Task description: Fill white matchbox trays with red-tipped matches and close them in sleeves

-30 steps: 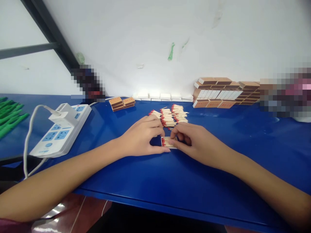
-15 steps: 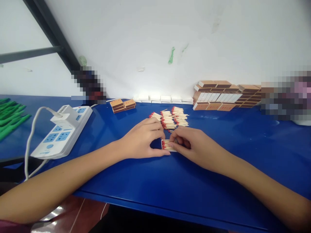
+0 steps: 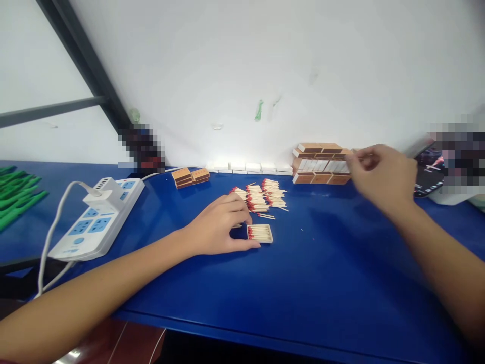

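A small open matchbox tray filled with red-tipped matches lies on the blue table. My left hand pinches the tray's left end between thumb and fingers. My right hand is raised at the back right, with its curled fingertips pinched at the right end of a stack of brown and white matchbox sleeves against the wall. I cannot make out whether they hold one. A pile of loose matches lies just behind the tray.
A white power strip with a plugged cable sits at the left, with green pieces beyond it. Two small brown matchbox stacks and a row of white trays line the wall. The table's front edge is near me.
My right hand has left the matchbox tray and swung up and right to the sleeve stack. My left hand stays on the tray, which is now uncovered.
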{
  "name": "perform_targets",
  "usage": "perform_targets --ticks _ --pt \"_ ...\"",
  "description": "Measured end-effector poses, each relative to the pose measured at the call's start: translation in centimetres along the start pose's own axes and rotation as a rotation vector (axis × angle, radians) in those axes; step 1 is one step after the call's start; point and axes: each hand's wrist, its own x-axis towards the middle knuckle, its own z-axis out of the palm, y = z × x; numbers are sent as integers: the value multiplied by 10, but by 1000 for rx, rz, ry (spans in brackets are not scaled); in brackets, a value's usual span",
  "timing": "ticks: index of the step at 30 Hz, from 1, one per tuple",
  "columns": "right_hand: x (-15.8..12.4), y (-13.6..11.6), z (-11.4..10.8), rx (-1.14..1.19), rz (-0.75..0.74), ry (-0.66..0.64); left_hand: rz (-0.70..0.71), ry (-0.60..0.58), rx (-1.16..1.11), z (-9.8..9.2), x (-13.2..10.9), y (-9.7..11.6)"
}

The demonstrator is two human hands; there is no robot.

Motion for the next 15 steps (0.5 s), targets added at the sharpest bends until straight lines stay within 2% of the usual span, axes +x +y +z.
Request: perform_targets --ticks 3,5,13,15 --pt "20 32 8 12 135 113 -3 -9 7 0 0 0" --pt "26 45 12 -7 176 116 -6 -11 7 -1 0 1" --pt "31 58 30 -70 212 36 0 -8 17 1 -1 0" --pt "33 63 33 -101 153 18 -1 -8 12 1 -1 0"
